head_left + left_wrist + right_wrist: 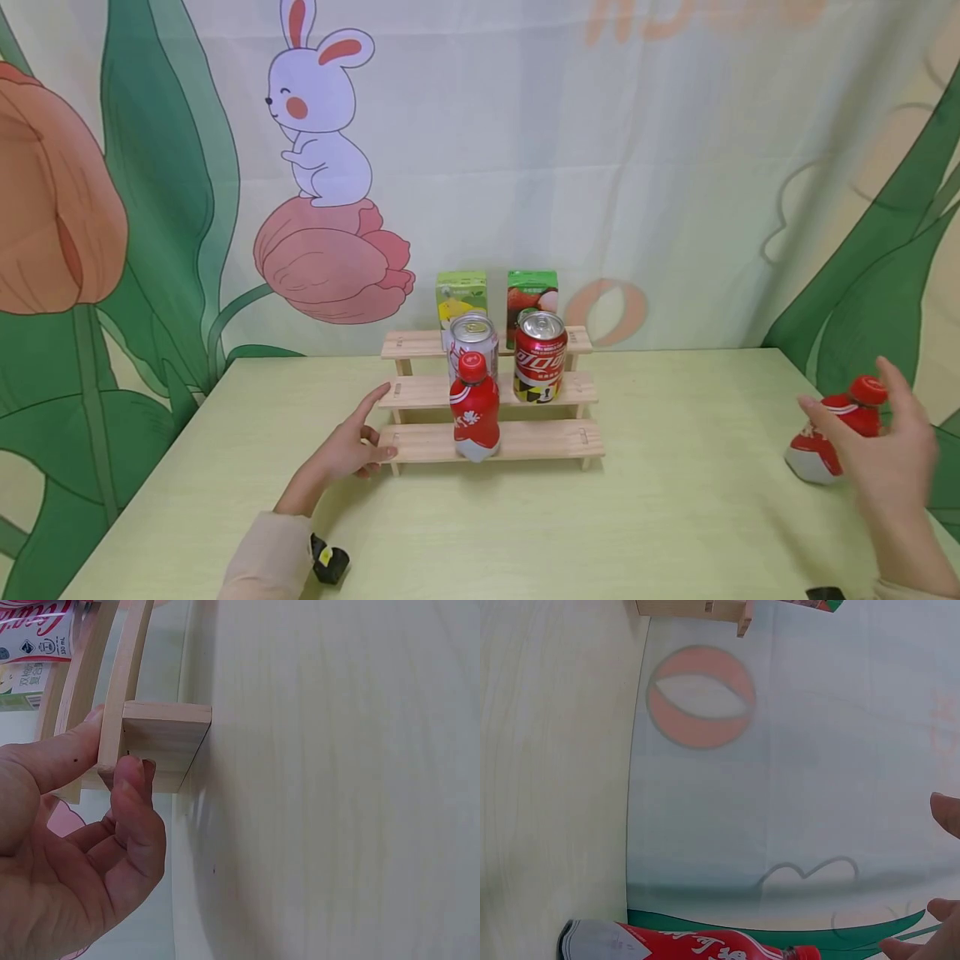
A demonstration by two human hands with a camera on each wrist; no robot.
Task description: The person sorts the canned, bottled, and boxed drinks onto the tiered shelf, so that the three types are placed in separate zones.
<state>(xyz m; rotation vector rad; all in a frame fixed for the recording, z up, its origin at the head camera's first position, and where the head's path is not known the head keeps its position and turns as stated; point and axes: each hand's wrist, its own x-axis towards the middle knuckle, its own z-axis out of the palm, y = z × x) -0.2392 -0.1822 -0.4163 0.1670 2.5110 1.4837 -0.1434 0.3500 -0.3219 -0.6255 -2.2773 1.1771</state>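
Observation:
At the left end of a three-tier wooden shelf rack [540,442], my left hand [348,450] grips the lowest board between thumb and fingers [133,791]. My right hand [896,454], thumb and fingers spread, is beside a red cola bottle [817,450] with a white lower part. That bottle [682,943] stands on the table, apart from the fingertips in the right wrist view. Another red bottle [475,417] stands on the lowest tier. A silver-white can [472,333] and a red cola can [540,358] occupy the middle tier.
On the top tier stand a yellow-green drink carton [461,292] and a green lychee-picture carton [532,292], partly hidden by the cans. The pale wooden table [675,500] meets a printed curtain [675,167] behind the rack.

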